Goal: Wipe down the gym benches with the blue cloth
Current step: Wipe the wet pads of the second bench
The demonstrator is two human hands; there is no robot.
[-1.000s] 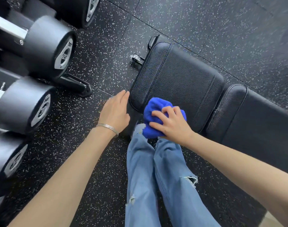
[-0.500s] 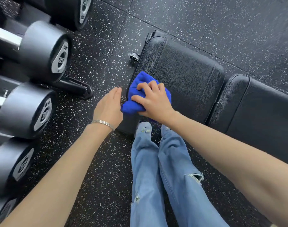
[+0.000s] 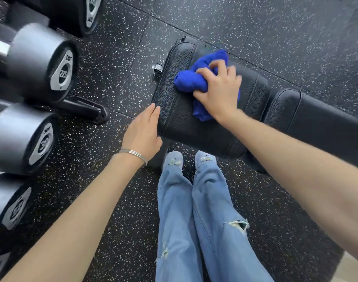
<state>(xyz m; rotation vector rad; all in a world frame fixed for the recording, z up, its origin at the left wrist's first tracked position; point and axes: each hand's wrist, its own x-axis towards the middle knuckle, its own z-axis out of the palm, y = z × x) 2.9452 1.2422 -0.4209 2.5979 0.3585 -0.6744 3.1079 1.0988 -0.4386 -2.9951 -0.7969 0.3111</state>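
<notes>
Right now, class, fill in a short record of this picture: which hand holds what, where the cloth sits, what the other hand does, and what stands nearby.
Wiping: right hand grips the bunched blue cloth
Cloth place: on the seat pad, toward its far edge
Other hand: left hand, fingers straight, at the pad's near corner; contact unclear
Not under cloth: back pad
Nearby: dumbbells at left, speckled floor

Both bare forearms reach forward and down, the right stretched further ahead. The right hand (image 3: 218, 90) — knuckles up, slightly blurred — curls its fingers round the bunched blue cloth (image 3: 189, 82). The left hand (image 3: 142, 129) is held flat, palm down, fingers straight and close together.
</notes>
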